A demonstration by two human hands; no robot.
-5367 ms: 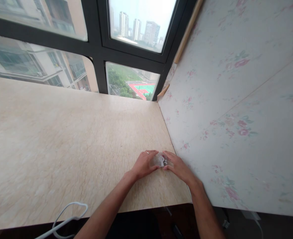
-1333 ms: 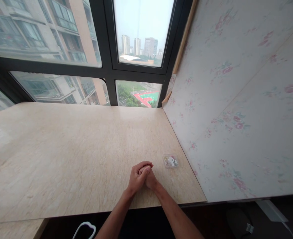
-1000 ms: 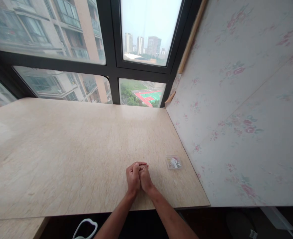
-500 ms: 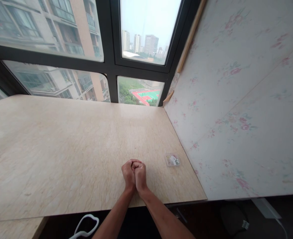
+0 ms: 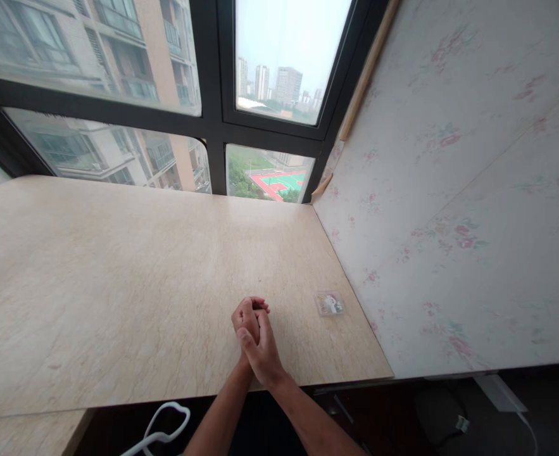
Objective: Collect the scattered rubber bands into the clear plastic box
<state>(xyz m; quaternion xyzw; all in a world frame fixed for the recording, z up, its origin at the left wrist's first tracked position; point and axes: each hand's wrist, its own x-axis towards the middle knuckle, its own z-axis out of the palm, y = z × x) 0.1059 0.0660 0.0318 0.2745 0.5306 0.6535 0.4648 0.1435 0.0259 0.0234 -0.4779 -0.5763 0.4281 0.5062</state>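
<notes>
My two hands are pressed together over the front part of the marble-patterned sill. My right hand wraps round my left, its thumb lying across the back of the left hand. My left hand is closed, with curled fingertips showing at the far side. What lies inside its fingers, if anything, is hidden. To the right of both hands, apart from them, a small clear plastic box rests on the sill; its small contents are too fine to name.
A dark-framed window stands behind the sill. On the right rises a wall with flowered paper. Below the sill's front edge are a white looped object at the left and a white strip with a cord at the right.
My right hand has shifted over my left, and its thumb now lies across it. Earlier both hands were folded side by side as fists. The clear box has stayed put.
</notes>
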